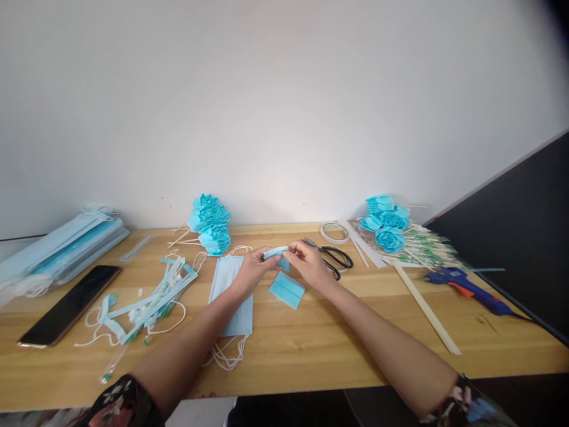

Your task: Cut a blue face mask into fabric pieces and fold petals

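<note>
My left hand (254, 270) and my right hand (307, 264) meet above the middle of the wooden table (311, 344). Both pinch a small folded piece of blue mask fabric (276, 256) between their fingertips. Just below the hands a cut blue fabric square (287, 290) lies flat on the table. Under my left wrist rests a stack of flat blue face masks (229, 284) with white ear loops trailing toward the table's front edge.
Black scissors (333, 259) lie right of my hands, with a tape roll (334, 232) behind. Blue fabric roses on sticks sit at back centre (210, 223) and back right (384, 222). A blue glue gun (466, 289), wooden sticks (424, 308), cut strips (151, 299), a phone (71, 303) and a mask pile (57, 249) surround them.
</note>
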### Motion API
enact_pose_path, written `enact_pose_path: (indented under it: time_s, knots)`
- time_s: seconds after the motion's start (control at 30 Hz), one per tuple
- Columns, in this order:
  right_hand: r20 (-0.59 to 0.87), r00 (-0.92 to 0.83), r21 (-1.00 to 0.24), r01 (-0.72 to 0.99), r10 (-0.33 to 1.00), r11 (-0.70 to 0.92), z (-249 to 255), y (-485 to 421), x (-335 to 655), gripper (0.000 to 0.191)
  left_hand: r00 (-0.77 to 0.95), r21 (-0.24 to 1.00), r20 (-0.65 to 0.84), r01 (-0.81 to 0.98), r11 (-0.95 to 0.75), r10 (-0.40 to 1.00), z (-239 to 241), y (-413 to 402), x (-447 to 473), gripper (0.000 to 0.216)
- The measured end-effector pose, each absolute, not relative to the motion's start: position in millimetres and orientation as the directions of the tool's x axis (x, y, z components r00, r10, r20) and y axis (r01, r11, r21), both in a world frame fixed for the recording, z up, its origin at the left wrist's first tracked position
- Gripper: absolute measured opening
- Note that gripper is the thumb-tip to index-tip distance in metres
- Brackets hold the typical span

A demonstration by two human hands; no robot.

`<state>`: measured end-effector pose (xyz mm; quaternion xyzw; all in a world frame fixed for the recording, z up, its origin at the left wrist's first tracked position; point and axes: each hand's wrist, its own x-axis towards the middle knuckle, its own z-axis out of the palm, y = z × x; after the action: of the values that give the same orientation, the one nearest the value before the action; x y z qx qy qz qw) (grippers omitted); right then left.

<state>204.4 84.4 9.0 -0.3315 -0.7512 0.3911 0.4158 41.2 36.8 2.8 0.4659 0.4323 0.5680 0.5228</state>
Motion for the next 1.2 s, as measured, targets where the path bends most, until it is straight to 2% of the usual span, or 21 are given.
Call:
enact_pose_path:
  time_s: [0.27,0.33,0.47,0.57,0.63,0.77,0.93,1.2]
  knots:
    - [0.379,-0.443,-0.846,0.191,0.812,0.499,11.5,82.1,205.4,0.018,-0.072,0.993,0.11,-0.043,-0.114,0.991,-2.0,39.1,39.5,0.03]
    - [0.467,-0.444,-0.766,0.229,0.765,0.601,14.7,80.6,205.8,0.014,-0.067,0.986,0.167,0.035,-0.165,0.984,-0.5,37.9,39.6,0.024]
    - [0.654,-0.541,-0.493,0.226,0.529,0.84,20.2,77.6,205.3,0.024,-0.068,0.91,0.335,0.283,-0.304,0.94,5.7,33.4,40.3,0.014]
    - [0.681,-0.585,-0.4,0.208,0.441,0.893,21.7,76.2,204.4,0.018,-0.019,0.791,0.445,0.476,-0.383,0.895,7.5,30.8,40.5,0.013]
    - [0.692,-0.589,-0.364,0.216,0.419,0.906,22.7,75.2,203.8,0.015,0.031,0.726,0.491,0.539,-0.428,0.871,6.6,30.0,40.8,0.013]
    - [0.718,-0.594,-0.294,0.214,0.363,0.932,25.6,72.9,202.8,0.003,0.09,0.668,0.512,0.583,-0.462,0.854,3.6,29.6,41.8,0.014]
    - [0.752,-0.57,-0.265,0.197,0.33,0.944,26.2,72.2,201.2,0.006,0.093,0.638,0.515,0.622,-0.454,0.852,1.6,30.2,42.9,0.016]
    - [0.751,-0.572,-0.272,0.187,0.33,0.944,22.6,72.8,201.1,0.007,0.057,0.68,0.489,0.6,-0.421,0.871,0.1,30.4,44.3,0.015]
